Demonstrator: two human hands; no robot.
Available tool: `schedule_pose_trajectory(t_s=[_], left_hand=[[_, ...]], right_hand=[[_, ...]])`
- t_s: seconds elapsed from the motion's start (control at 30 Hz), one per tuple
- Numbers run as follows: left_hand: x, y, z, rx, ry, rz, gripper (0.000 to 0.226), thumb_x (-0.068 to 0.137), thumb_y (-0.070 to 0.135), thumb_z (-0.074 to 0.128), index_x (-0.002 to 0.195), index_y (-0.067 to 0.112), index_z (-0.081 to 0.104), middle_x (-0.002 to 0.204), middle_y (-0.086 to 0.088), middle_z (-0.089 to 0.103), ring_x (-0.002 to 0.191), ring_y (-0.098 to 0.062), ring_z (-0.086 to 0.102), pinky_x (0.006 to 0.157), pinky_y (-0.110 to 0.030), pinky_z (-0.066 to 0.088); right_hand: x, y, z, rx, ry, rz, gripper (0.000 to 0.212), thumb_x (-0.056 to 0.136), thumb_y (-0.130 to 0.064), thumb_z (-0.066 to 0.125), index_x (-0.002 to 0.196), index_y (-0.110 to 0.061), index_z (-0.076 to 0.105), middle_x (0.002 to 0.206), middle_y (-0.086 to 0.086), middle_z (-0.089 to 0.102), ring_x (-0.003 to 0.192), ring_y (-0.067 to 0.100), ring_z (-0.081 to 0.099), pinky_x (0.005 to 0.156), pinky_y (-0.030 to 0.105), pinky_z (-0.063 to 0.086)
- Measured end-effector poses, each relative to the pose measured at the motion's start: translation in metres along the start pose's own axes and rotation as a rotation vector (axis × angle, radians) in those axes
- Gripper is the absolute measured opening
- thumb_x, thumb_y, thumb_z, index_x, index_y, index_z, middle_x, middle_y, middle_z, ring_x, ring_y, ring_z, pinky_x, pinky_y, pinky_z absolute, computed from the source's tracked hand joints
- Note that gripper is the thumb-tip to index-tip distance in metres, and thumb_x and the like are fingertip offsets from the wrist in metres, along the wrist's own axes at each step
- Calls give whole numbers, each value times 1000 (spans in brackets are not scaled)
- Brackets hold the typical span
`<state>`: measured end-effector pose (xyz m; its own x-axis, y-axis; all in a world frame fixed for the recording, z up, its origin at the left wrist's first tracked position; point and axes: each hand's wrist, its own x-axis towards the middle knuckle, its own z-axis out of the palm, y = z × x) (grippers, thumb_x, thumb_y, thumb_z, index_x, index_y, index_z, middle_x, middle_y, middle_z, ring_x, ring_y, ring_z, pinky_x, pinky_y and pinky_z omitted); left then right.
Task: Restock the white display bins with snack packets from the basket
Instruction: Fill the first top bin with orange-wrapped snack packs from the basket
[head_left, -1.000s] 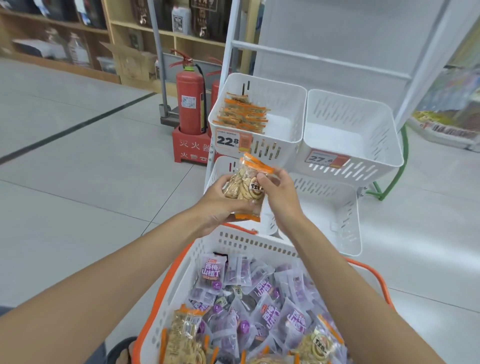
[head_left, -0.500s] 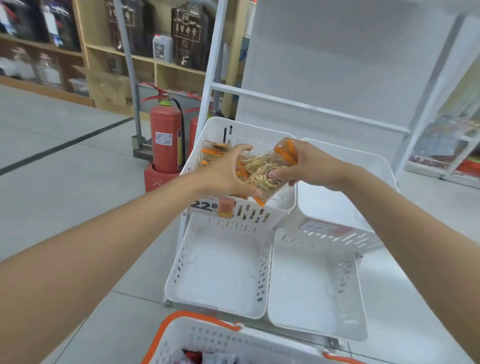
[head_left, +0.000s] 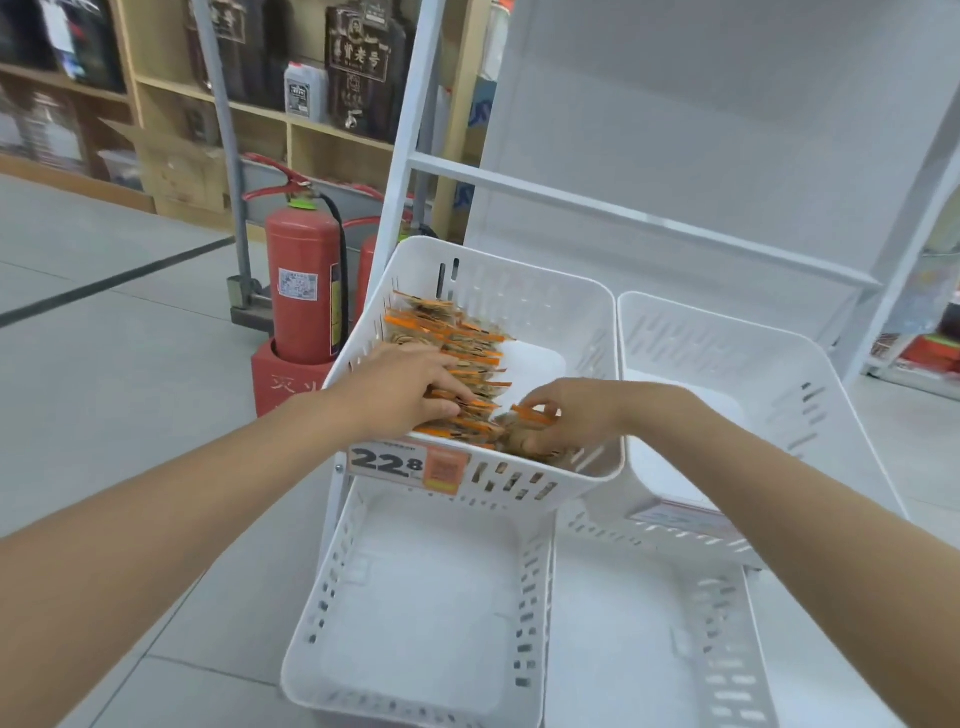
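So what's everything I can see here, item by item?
display bins: four, white, two upper and two lower
snack packets: many, orange-edged, stacked in the upper left bin
price tags: two, white with orange, on the upper bins' fronts
fire extinguishers: two, red, on the floor left of the bins
rack: one, white, behind the bins
wooden shelves: one unit, tan, back left
cardboard box: one, brown, by the shelves
left hand: fingers straight, resting on the packets
right hand: pinching a packet at the bin's front

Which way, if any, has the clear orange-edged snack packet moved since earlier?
Yes: the packet rose from below the 22.8 price tag into the white slotted plastic bin.
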<state>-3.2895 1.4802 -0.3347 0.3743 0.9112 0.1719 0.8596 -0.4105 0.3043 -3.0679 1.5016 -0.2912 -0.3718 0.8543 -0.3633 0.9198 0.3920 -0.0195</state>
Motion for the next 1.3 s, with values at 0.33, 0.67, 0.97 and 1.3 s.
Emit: schedule_pose_trajectory(t_s=[0.33, 0.67, 0.97, 1.3], left_hand=[[-6, 6, 0, -84, 70, -61, 30, 93, 37, 63, 122, 40, 65, 153, 9, 40, 144, -15, 27, 117, -38, 12], [-50, 61, 3, -215, 338, -85, 21, 86, 23, 72, 106, 24, 70, 110, 5, 63, 110, -19, 54, 95, -39, 44], [-163, 174, 106, -502, -35, -106, 13, 87, 22, 72, 98, 24, 66, 96, 7, 62, 79, -10, 57, 69, -26, 48], [-251, 193, 186, -546, -245, -259, 19, 86, 14, 73, 101, 23, 67, 108, 1, 65, 84, -6, 62, 68, -11, 45]], right_hand=[[6, 1, 13, 501, -246, 40, 67, 93, -48, 56, 151, -33, 25, 156, -3, 31, 137, 17, 39, 114, 34, 33], [-68, -11, 32, 590, 498, -70, 36, 89, -28, 68, 124, -25, 60, 137, -2, 52, 122, 12, 49, 91, 19, 37], [-221, 5, 191, 454, 397, 33, 22, 90, -14, 62, 111, -14, 68, 111, 1, 61, 95, 17, 59, 83, 23, 43], [-287, 84, 351, 397, -117, 190, 73, 88, 6, 42, 151, -29, 29, 142, 7, 49, 117, 34, 54, 87, 28, 43]])
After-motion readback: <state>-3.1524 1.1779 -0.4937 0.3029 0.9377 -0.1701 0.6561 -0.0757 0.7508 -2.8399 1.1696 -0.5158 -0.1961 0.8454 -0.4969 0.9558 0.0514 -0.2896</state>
